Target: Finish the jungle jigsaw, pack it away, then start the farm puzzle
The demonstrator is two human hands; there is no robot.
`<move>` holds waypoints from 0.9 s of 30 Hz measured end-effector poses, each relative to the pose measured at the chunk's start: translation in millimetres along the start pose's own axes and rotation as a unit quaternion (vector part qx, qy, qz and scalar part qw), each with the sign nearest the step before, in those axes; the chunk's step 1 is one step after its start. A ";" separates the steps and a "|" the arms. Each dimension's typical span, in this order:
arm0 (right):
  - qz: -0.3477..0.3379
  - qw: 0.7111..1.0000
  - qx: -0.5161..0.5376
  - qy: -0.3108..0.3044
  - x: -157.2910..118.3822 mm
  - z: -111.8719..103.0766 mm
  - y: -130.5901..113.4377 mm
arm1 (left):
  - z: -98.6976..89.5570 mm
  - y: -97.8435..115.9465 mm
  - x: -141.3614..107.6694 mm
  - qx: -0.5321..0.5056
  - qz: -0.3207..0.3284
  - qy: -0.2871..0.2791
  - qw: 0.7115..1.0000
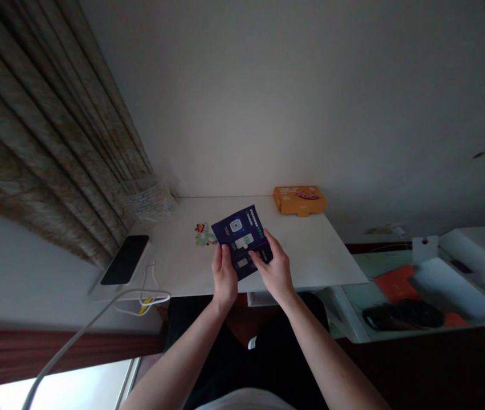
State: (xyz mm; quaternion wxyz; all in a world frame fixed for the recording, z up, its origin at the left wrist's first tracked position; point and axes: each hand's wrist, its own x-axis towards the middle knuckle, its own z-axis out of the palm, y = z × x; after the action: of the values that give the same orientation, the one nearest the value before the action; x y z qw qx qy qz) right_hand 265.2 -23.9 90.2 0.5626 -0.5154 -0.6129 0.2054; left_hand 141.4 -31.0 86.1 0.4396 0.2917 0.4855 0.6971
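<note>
A dark blue printed leaflet (234, 232) with a square code and small pictures is held tilted above the front part of the white table (310, 256). My left hand (225, 276) grips its lower left edge, thumb on the printed face. My right hand (277, 270) grips its lower right side, with the thumb over the print and the fingers along the edge. Just left of the leaflet, a small colourful cartoon item (203, 234) lies on the table, partly covered by the leaflet's corner.
An orange box (300, 200) stands at the back right. On the left are a clear plastic container (151, 199), a black phone (126, 260) and a white cable (114, 300). A lower glass surface at right holds an open white box (451, 285) and dark items (402, 315).
</note>
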 end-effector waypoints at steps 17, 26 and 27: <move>0.101 0.964 0.176 -0.171 0.8 -12.2 -23.2 | -0.9 8.7 15.4 0.252 0.264 -0.067 0.929; 0.064 0.960 0.187 -0.199 1.4 -17.9 -26.4 | -2.2 38.5 -10.4 0.092 0.077 -0.192 0.974; 0.068 0.956 0.195 -0.207 2.1 -20.4 -26.8 | -2.7 40.4 -9.2 0.085 0.067 -0.189 0.976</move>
State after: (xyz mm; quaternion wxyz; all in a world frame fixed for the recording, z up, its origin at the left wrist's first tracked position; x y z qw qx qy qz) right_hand 273.2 -39.0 119.2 0.4976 -0.3827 -0.6274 0.4607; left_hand 129.9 -46.1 123.0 0.4494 0.4865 0.4307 0.6132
